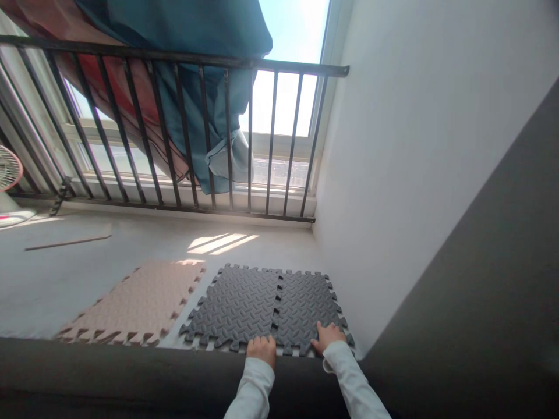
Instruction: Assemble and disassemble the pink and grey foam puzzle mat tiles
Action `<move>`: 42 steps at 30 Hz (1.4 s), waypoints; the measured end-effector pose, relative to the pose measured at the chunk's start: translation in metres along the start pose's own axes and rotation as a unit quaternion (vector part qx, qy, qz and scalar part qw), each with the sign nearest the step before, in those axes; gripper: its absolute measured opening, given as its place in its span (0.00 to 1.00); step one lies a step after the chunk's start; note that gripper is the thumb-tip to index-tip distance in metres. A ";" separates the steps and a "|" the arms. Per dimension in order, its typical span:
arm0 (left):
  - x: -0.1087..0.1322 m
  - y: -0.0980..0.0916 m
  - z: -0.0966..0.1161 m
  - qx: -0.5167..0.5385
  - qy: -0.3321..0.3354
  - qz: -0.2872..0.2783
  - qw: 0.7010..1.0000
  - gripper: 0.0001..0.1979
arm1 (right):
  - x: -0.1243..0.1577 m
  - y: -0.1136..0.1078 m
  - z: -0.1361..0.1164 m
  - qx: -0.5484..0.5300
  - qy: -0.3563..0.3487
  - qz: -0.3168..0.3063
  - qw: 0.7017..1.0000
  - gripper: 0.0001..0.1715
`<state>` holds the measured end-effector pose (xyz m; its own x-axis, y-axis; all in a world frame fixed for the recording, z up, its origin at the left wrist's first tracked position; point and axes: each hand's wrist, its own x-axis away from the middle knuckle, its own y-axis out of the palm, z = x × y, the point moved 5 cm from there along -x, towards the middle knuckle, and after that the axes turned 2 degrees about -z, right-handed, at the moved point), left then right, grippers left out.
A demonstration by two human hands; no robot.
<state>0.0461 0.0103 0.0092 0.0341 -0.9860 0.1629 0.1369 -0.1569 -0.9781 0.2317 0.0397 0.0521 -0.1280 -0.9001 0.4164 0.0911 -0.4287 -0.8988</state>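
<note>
Two dark grey foam puzzle mats [238,305] lie side by side on the ledge, with a broken line of small gaps along their shared seam. My left hand [262,350] is closed at the front edge of the mats, close to the seam; its fingers are curled together and what they hold, if anything, is hidden. On the front right part of the right-hand mat [301,308] rests my right hand [329,337], thumb apart from the fingers, touching the surface. Left of these lies a beige foam puzzle mat [140,302], separated by a strip of bare ledge.
A black metal railing [196,58] runs along the window, with a blue and red curtain [218,116] behind it. A white wall [393,145] bounds the right side. A thin stick [67,243] and a fan [9,171] are at left. The ledge drops off in front.
</note>
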 end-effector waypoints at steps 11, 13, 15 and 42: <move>-0.008 -0.017 -0.022 -0.001 -0.015 -0.043 0.999 0.20 | -0.003 0.006 0.000 -0.002 0.005 0.009 1.000 0.36; -0.006 -0.018 -0.026 -0.004 -0.016 -0.049 0.999 0.19 | -0.004 0.007 0.001 -0.001 0.005 0.013 1.000 0.36; 0.000 -0.016 -0.028 -0.011 -0.015 -0.056 0.998 0.19 | -0.004 0.008 0.000 0.001 0.005 0.016 1.000 0.36; -0.063 -0.030 -0.003 -0.084 0.248 -0.118 0.958 0.12 | 0.000 0.011 -0.001 -0.017 0.030 -0.005 0.999 0.36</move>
<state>0.0366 0.0766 0.0280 -0.4580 -0.8207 0.3417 -0.0802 -0.3446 -0.9353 0.2319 0.0351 0.0425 -0.1876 -0.8888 0.4181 0.0566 -0.4347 -0.8988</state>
